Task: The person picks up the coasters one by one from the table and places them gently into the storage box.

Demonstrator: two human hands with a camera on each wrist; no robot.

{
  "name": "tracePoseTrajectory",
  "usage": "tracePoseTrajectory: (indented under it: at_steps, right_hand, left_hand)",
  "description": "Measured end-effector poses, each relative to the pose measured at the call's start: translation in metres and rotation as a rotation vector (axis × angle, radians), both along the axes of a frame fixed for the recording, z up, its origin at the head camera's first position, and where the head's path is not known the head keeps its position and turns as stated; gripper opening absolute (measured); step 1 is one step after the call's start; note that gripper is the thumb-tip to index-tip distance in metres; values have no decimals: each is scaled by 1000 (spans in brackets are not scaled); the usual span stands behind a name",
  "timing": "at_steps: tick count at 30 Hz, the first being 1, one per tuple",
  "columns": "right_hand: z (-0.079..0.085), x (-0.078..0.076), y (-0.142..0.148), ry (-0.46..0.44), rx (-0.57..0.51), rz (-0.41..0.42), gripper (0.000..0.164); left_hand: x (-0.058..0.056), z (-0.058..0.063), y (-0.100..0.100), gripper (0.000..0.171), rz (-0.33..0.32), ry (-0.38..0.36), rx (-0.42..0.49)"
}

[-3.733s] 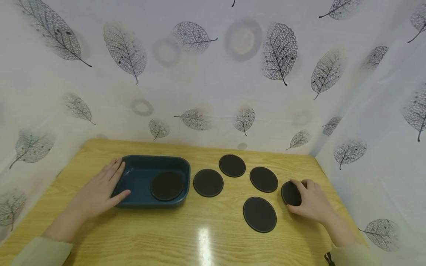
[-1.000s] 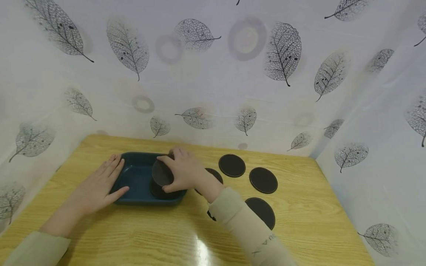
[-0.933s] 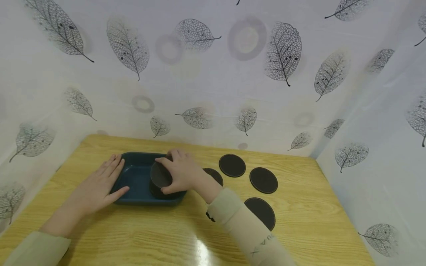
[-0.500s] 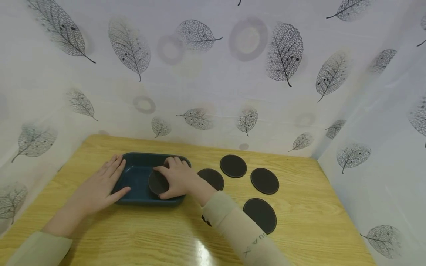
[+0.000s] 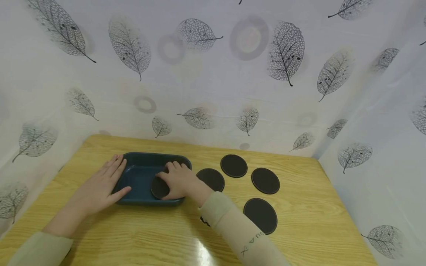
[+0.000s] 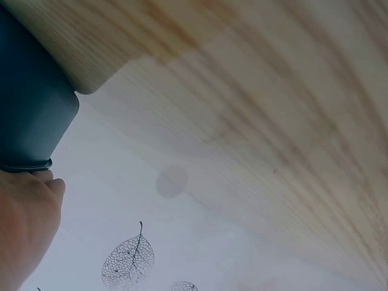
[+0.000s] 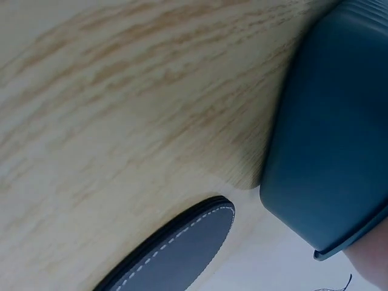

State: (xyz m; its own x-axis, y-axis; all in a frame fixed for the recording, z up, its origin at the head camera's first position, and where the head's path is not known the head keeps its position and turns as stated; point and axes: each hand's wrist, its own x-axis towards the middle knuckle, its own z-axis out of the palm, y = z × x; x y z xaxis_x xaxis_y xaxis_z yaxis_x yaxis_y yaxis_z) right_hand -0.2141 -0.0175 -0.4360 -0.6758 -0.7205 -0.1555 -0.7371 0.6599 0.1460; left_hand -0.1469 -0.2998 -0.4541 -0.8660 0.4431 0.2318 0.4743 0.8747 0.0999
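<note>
A dark blue rectangular tray (image 5: 136,179) sits on the left part of the table. My left hand (image 5: 100,188) rests along its left end, fingers straight and thumb over the near rim. Inside the tray's right half, my right hand (image 5: 179,181) grips a round black coaster (image 5: 159,187) low by the tray floor, fingers at the far edge and thumb at the near edge. The hand covers the coaster's right side. Another coaster that lay in that spot is hidden beneath. In the right wrist view, the tray (image 7: 333,133) hides most of the hand.
Several black coasters lie on the wooden table (image 5: 309,214) right of the tray: a near one (image 5: 260,216), a right one (image 5: 265,180), a far one (image 5: 234,166), and one beside the tray (image 5: 213,180) partly under the right forearm. Leaf-patterned sheeting (image 5: 213,85) hangs behind and at the sides.
My right hand took the rightmost coaster from the table and carried it left into the tray. Over the last second it lowered the coaster onto the one there. The left hand stayed put.
</note>
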Motion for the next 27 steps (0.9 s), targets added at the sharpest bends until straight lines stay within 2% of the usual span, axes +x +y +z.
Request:
tracePoseTrajectory:
  at_steps: [9,15,27]
  right_hand:
    - [6,1,3,-9,6,12,78]
    - [14,0,11,-25,-74,32,75]
    - [38,-3,32,-90,-182,9,78]
  left_hand:
    - [-1,1,2,95,4,-2,5]
    - [-1,2,4,94,4,1,9]
    - [0,-1,-1,94,-9,11,6]
